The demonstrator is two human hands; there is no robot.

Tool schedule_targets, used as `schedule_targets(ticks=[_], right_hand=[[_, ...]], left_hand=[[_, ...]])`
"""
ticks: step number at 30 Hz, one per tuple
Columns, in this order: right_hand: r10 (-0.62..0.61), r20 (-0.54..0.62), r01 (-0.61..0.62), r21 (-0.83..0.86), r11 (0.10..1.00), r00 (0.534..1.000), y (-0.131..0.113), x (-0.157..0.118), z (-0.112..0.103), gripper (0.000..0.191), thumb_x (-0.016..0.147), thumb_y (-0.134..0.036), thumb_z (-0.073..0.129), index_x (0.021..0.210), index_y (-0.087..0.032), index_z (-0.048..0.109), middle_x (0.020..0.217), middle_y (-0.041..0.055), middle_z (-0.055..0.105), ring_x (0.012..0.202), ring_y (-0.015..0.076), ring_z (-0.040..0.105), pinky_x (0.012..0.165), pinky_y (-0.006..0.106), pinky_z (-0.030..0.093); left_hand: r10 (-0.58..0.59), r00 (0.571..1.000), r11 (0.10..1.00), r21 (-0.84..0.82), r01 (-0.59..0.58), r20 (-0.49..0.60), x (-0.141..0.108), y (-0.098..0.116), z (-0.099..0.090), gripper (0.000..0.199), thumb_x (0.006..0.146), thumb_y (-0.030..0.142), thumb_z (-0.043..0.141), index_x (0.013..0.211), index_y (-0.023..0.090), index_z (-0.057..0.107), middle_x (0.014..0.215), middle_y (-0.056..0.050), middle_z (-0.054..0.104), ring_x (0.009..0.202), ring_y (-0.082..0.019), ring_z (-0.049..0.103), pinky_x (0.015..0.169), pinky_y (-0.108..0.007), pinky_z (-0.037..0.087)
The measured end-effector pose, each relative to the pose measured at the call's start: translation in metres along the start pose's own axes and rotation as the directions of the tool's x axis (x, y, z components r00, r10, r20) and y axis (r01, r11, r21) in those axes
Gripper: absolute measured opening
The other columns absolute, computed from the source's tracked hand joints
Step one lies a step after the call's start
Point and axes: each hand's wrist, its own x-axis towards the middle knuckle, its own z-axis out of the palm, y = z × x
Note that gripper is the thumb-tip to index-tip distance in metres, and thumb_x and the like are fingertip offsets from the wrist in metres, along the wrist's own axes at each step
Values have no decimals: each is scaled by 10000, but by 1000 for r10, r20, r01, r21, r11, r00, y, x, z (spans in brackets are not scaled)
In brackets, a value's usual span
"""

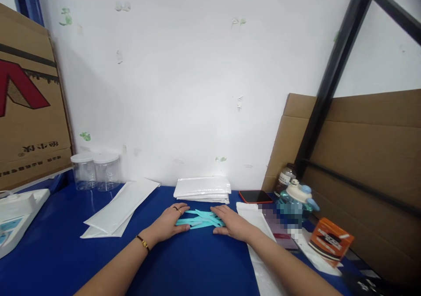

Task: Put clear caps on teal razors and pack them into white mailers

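Observation:
Several thin turquoise strips lie in a loose, crossing bundle on the blue table. My left hand, with a ring and a bracelet, rests at the bundle's left end, thumb and fingers apart around it. At the right end my right hand sits the same way, its fingertips on the strips and its thumb lower down. Both hands touch the strips from the sides, and the middle of the bundle shows between them. Just behind is a stack of white packets.
White sheets and two clear jars are at the left, beside a power strip. To the right are a phone, white paper, a teal bottle, a brown bottle and an orange box.

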Motion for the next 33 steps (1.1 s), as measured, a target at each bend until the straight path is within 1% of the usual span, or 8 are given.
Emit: schedule_targets(ticks=[6, 9, 12, 14, 17, 22, 28, 33], right_hand=[[-135, -4, 132, -165, 977, 991, -14, 15, -13, 519, 793, -437, 566, 1284, -294, 475, 1260, 70, 531, 1109, 267, 466, 945, 374, 336], [3, -129, -27, -179, 983, 992, -13, -1, -26, 531, 731, -404, 629, 1233, -280, 507, 1177, 82, 564, 1016, 257, 523, 842, 340, 397], [168, -36, -171, -196, 966, 985, -5, -21, -31, 506, 579, -357, 739, 1048, -240, 591, 850, 32, 632, 712, 197, 568, 611, 261, 408], [201, -3, -198, -174, 965, 980, -2, -26, -27, 384, 612, -268, 697, 979, -224, 594, 735, 1, 620, 617, 161, 548, 540, 226, 370], [147, -48, -152, -142, 978, 988, 0, -15, -17, 234, 690, -113, 543, 898, -203, 600, 715, 1, 627, 625, 143, 559, 562, 211, 368], [130, -159, -157, -170, 973, 979, -2, 12, -18, 275, 658, -8, 476, 812, -181, 625, 739, 25, 638, 684, 152, 576, 629, 222, 391], [133, -255, -157, -76, 985, 958, -11, 15, -11, 172, 723, -165, 571, 880, -208, 624, 824, 24, 616, 709, 158, 560, 656, 251, 419], [21, -268, -98, -278, 956, 963, -16, 21, 17, 216, 768, -274, 589, 977, -226, 613, 952, 59, 572, 858, 203, 538, 732, 287, 404]], left_hand=[[31, 998, 999, -19, -32, -55, 16, 6, 7, 630, 762, 594, 525, 1302, 281, 437, 1304, -75, 453, 1211, -248, 381, 1016, -366, 305], [4, 998, 1000, -24, -5, -58, 17, 12, 7, 650, 764, 632, 486, 1311, 287, 423, 1339, -79, 426, 1243, -273, 349, 1035, -409, 265], [-16, 1000, 999, -28, 16, -16, 13, 15, 8, 791, 679, 684, 543, 1342, 287, 377, 1392, -82, 368, 1291, -311, 276, 1070, -462, 177], [-27, 999, 999, -36, 26, -18, 14, 19, 12, 818, 649, 674, 580, 1332, 260, 401, 1385, -91, 375, 1284, -313, 289, 1071, -445, 190], [-12, 997, 998, -62, 8, -71, 24, 26, 20, 644, 725, 583, 561, 1261, 232, 495, 1301, -90, 461, 1206, -273, 392, 1021, -372, 303], [-9, 995, 999, -36, 5, -103, 44, 30, 27, 423, 781, 427, 543, 1166, 252, 569, 1178, -56, 543, 1121, -246, 455, 961, -354, 356], [-25, 985, 999, 35, 32, -172, 44, 34, 25, 427, 780, 400, 545, 1183, 262, 525, 1166, -45, 552, 1086, -247, 475, 930, -359, 356], [3, 980, 1000, 17, 0, -200, 43, 33, 30, 271, 795, 344, 540, 1041, 239, 583, 1067, -29, 596, 1034, -219, 505, 883, -326, 384]])
